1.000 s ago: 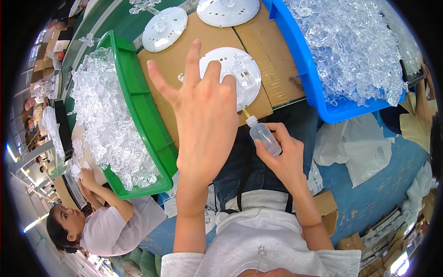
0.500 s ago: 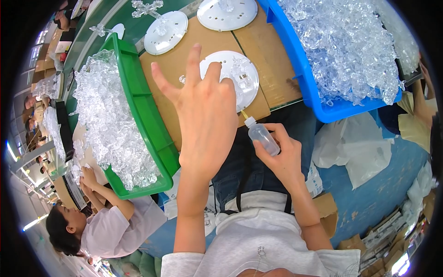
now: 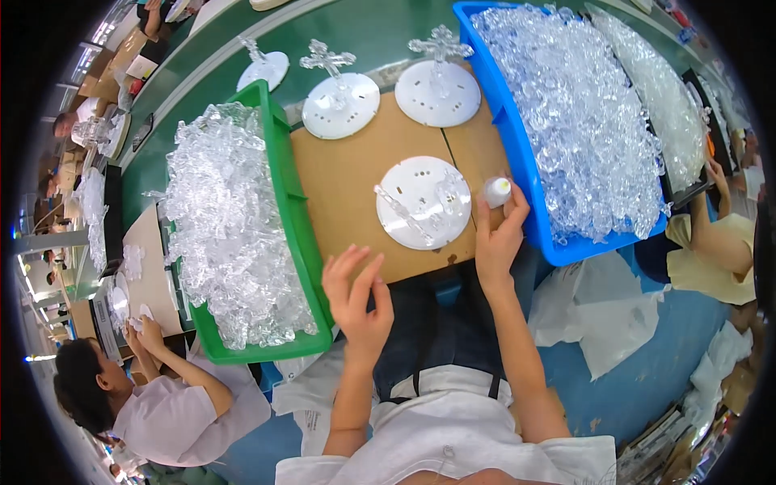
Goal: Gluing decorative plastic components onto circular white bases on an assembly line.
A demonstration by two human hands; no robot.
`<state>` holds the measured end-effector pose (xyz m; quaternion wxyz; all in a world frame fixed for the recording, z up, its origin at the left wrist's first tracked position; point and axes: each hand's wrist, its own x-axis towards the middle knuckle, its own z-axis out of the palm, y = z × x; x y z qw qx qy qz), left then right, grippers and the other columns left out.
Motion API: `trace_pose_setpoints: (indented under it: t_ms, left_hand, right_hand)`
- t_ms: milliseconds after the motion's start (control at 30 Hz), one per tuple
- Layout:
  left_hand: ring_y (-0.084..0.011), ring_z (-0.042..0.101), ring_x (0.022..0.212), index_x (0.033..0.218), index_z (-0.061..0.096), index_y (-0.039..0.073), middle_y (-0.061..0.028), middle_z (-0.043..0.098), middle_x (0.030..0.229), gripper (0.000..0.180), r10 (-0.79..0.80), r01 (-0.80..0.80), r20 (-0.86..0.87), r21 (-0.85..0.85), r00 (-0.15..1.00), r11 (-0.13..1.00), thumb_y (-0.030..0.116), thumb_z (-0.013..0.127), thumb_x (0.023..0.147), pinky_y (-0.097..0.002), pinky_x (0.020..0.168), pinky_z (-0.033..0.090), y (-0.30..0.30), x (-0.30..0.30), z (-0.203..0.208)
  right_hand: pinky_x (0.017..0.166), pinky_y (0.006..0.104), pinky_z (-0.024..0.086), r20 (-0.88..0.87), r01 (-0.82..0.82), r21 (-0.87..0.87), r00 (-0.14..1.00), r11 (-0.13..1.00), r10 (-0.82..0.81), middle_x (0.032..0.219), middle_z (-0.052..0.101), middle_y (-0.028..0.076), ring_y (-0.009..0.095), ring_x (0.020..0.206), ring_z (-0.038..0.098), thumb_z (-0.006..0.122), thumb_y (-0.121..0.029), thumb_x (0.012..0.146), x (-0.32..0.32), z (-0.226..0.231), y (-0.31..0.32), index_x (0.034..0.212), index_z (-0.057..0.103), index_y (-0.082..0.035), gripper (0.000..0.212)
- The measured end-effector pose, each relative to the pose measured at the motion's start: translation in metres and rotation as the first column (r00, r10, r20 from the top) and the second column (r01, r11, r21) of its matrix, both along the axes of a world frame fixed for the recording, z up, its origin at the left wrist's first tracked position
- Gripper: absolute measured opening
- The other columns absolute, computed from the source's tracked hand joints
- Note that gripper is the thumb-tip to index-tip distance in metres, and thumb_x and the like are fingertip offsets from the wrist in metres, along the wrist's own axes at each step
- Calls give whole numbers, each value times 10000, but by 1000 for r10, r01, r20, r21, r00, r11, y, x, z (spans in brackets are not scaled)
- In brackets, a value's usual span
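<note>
In front of me a white round disc (image 3: 414, 179) with small slots lies on cardboard. A slim clear plastic piece (image 3: 399, 208) lies slantwise over its left half, and another clear piece (image 3: 449, 199) is on its right side. My right hand (image 3: 501, 242) is closed round a small squeeze bottle (image 3: 496, 191), just right of the disc, its tip facing up toward me. Near the cardboard's front edge my left hand (image 3: 357, 311) is open, fingers bent and apart, holding nothing. It is below the disc and beside the green bin.
A green bin (image 3: 284, 174) of clear plastic pieces is at left, a blue bin (image 3: 517, 145) of similar pieces at right. Discs (image 3: 440, 109) bearing clear crosses stand at the back. A person (image 3: 174, 412) works at lower left; another's arm (image 3: 718, 242) shows at far right.
My left hand has drawn back from over the disc toward me. My right hand has carried the bottle forward, from over my lap to beside the disc. The whole view has shifted too.
</note>
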<state>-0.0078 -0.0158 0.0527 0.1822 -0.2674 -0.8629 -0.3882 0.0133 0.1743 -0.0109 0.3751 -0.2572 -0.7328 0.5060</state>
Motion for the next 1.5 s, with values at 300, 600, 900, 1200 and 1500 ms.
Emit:
trace_pose_setpoints:
  t_ms: [300,600,900,1200,1500]
  left_hand:
    - [-325,555,1047,1024,639,2,-150,577,1077,283,27,-37,90,112,996,993,-92,556,770,-392,902,442,4,-25,-34]
    - [-327,540,1074,1022,633,3,-152,563,1097,257,51,-72,118,186,992,980,-67,563,785,-391,916,435,4,-42,-49]
    - [-341,547,1054,1008,640,19,-149,574,1080,268,67,-107,202,191,977,976,-61,569,762,-402,907,437,-4,-43,-53]
    - [-352,542,1070,1005,639,17,-152,573,1094,300,81,-115,192,173,978,978,-67,570,725,-418,908,442,4,-40,-56]
    - [-357,555,1048,1014,642,19,-161,569,1087,331,138,-150,151,73,979,986,-61,575,699,-432,897,443,-3,-41,-50]
  right_hand:
    - [973,354,397,309,-72,121,951,990,31,1295,513,195,296,1233,472,662,-93,826,45,44,-14,1361,385,-8,608]
    - [604,340,491,635,-625,490,734,608,243,818,647,117,252,723,638,753,-302,729,-32,118,-32,1091,607,-52,464]
    - [528,217,446,385,-573,371,811,730,441,682,639,16,56,601,581,728,-142,779,-146,249,28,849,626,-38,162]
    - [663,360,529,694,-626,500,703,598,157,794,686,135,250,718,678,750,-281,700,-417,139,160,815,670,-28,289]
    - [704,439,528,669,-596,635,742,491,36,805,669,182,346,804,654,687,-313,737,-441,165,58,807,675,-18,303]
